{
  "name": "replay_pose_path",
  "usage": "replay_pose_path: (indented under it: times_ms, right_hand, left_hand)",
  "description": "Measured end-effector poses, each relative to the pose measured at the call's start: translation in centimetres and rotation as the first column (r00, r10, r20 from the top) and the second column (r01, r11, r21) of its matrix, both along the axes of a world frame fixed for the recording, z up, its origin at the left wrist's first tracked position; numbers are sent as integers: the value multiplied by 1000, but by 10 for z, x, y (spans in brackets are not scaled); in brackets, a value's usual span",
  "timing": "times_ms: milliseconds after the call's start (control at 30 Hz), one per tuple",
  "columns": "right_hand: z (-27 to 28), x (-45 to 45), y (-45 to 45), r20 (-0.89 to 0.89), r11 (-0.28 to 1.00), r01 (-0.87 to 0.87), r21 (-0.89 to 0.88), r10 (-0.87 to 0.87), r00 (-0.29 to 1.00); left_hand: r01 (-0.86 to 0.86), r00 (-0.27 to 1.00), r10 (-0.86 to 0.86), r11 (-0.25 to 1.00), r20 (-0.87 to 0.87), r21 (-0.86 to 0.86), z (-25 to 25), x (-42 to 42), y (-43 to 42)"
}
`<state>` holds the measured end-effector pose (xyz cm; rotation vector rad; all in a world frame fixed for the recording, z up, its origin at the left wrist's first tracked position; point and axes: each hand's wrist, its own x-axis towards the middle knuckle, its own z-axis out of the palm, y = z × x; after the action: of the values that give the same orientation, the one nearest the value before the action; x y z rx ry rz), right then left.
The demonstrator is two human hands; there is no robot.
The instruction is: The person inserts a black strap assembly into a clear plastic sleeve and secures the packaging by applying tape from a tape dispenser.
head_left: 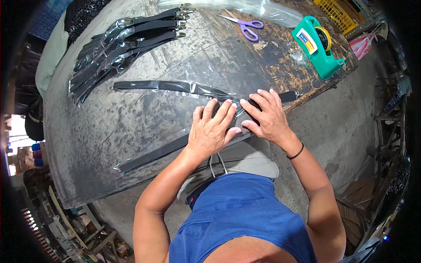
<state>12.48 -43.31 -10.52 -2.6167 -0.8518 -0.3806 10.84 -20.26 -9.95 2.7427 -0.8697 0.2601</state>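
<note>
A black elastic strap with metal clip ends point(175, 86), partly in shiny clear plastic, lies across the table below both hands. My left hand point(211, 125) rests on its middle part with the fingers stretched out. Close beside it, my right hand point(268, 117) lies over the strap's right portion, fingers spread and the thumb pointing to the left hand. The strap's right end with its clip shows past the right fingers. Nearer to my body, another black strap point(153, 154) runs along the table edge, its right end hidden by my left hand.
A pile of plastic-wrapped black straps point(118, 48) lies at the back left of the worn table point(87, 144). Purple-handled scissors point(249, 28), clear plastic sleeves point(280, 15) and a green tape dispenser point(318, 50) are at the back right. A yellow crate point(337, 17) stands beyond.
</note>
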Motion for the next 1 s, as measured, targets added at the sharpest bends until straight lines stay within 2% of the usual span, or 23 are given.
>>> replay_pose_path:
  times_ms: [133, 200, 233, 433, 1000]
  right_hand:
    - [-2, 2, -6, -27, 998, -4, 64, 6, 1000]
    - [-6, 4, -10, -112, 949, 39, 312, -4, 994]
    - [-4, 4, -10, -108, 949, 36, 312, -2, 994]
    - [3, -1, -3, -18, 1000, -24, -14, 24, 1000]
    - [2, 0, -3, 10, 999, -43, -7, 43, 999]
  left_hand:
    - [5, 1000, -5, 1000, 3, 1, 2, 0, 1]
    - [3, 1000, -3, 1000, 7, 4, 2, 0, 1]
    - [1, 1000, -1, 1000, 1, 1, 2, 0, 1]
    - [0, 1000, 0, 1000, 7, 16, 0, 1, 1]
    - [-9, 1000, 9, 1000, -10, -18, 2, -1, 1]
